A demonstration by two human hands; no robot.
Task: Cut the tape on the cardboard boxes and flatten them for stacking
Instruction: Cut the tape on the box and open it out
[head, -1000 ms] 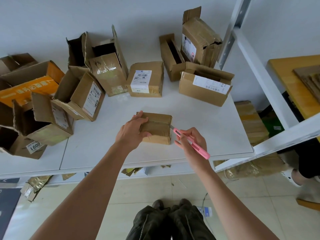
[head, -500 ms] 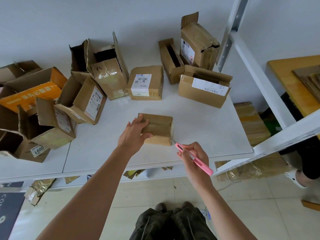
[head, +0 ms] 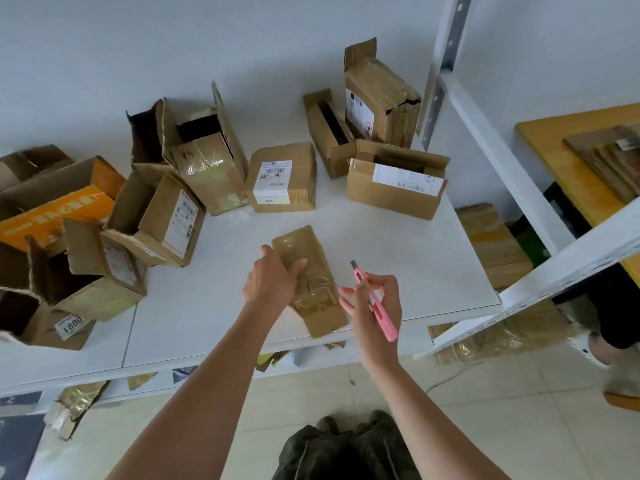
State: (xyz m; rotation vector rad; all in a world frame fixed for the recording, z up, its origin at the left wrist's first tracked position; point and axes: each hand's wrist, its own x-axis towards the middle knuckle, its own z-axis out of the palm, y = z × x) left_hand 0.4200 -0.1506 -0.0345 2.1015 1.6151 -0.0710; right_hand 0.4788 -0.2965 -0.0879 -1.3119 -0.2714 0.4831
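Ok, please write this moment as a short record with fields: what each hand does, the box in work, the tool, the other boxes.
left hand: grips the small box
right hand: holds the pink knife, blade up, off the box
small box: taped, lying slanted near the table front edge
pink knife: blade out, not touching cardboard
other boxes: several behind and to the left, mostly open; one with a white label still closed
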